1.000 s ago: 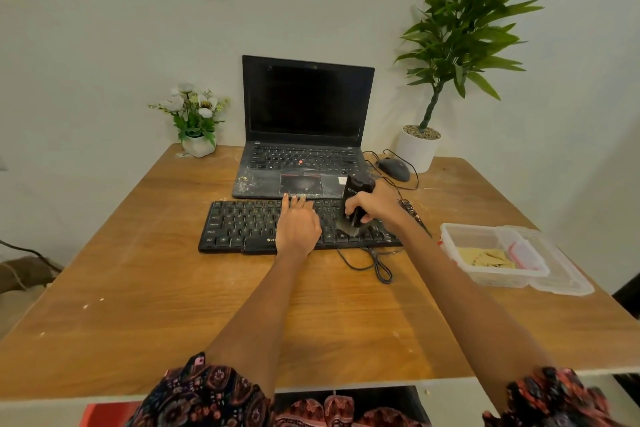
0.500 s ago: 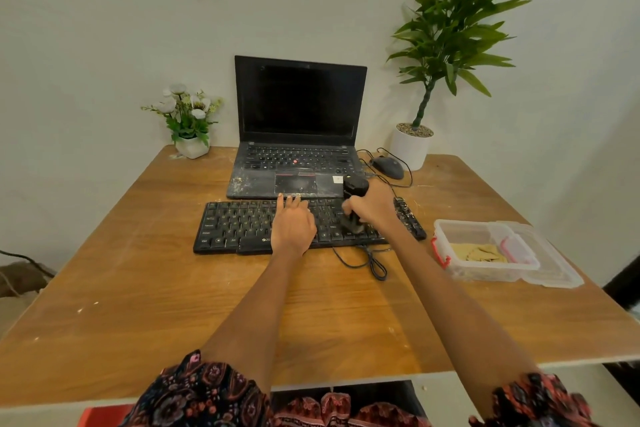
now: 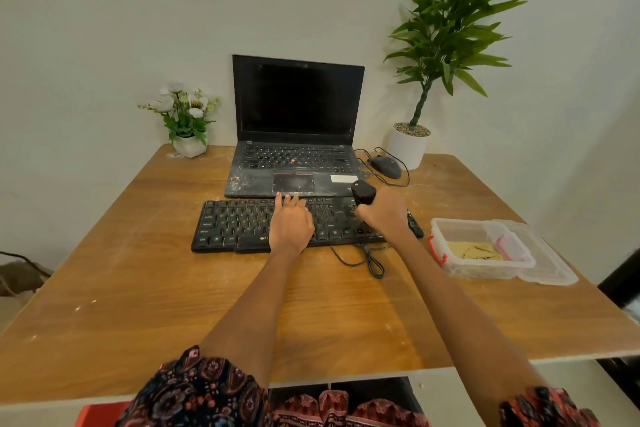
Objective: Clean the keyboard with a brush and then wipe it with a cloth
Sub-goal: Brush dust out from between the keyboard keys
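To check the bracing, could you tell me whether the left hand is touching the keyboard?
Touching: the head view shows the left hand lying flat on the keyboard.

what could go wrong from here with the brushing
The keyboard lies right against the dusty laptop, so the brush in the right hand may flick debris onto it. Its loose cable loops near the right forearm and could snag. Only the flat left hand steadies the keyboard, so it may slide.

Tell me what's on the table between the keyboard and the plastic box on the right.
In the head view, nothing sits on the table between the keyboard and the plastic box; only the forearm behind the right hand, which holds the brush, passes nearby.
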